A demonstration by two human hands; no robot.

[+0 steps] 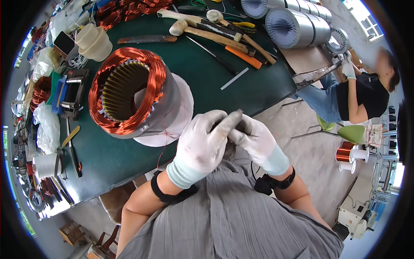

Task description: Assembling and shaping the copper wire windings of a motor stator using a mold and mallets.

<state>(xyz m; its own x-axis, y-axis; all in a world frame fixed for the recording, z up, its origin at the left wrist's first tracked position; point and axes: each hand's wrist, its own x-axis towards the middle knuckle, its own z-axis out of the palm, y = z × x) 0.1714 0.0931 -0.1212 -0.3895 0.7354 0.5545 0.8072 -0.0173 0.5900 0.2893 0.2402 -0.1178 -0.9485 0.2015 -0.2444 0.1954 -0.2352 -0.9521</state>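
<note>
Copper-wound stator (136,97) lies on its side on the green bench (241,82), near both gloved hands. Left hand (202,140) and right hand (254,138) pinch something small and dark together; it could slip. Thin red wire trailing off the stator may snag.

I take the copper-wound grey steel stator (138,97) as my landmark; it lies on its side on the dark green desk (241,86). Behind it and to its right lie the wooden-handled mallets (207,32), and farther right the ribbed silver stator cores (293,26). To its left stands the black and blue winding jig (71,93). Nearer me, just to its right, my white-gloved left hand (202,144) and white-gloved right hand (256,140) meet, touching, off the desk's edge.
</note>
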